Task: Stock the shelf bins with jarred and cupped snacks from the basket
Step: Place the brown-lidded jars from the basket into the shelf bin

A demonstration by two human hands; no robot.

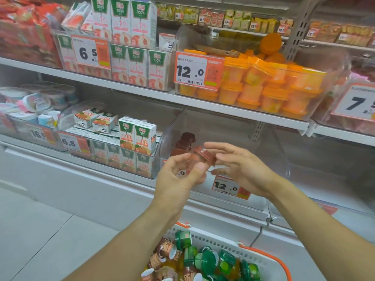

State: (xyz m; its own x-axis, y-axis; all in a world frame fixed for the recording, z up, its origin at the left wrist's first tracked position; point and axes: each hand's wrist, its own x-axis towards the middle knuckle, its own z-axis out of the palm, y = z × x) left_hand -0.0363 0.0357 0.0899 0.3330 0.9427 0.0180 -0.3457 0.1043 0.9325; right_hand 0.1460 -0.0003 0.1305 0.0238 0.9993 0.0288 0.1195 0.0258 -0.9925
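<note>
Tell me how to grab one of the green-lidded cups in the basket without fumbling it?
Take a top-lying green-lidded cup round its lid rim, coming straight down from above. The cups lie tumbled on their sides in the white basket, packed close, so the wide lid edge is likely the freest part to pinch.

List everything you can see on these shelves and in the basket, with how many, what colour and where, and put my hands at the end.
Brown-lidded jar: one, reddish brown, held in front of the lower clear bin.
Brown-lidded jars in bin: about three visible, dark brown, lower clear bin, left end.
Orange cups: many, orange, upper clear bin.
Juice cartons: many, white and green, upper and lower shelves at left.
Tubs: several, pastel, lower shelf far left.
Price tags: several, white and orange, on bin fronts.
Basket: one, white with orange handle, bottom; holds green-lidded and brown cups.
Left hand: grips the jar.
Right hand: fingers at the jar's lid.
</note>
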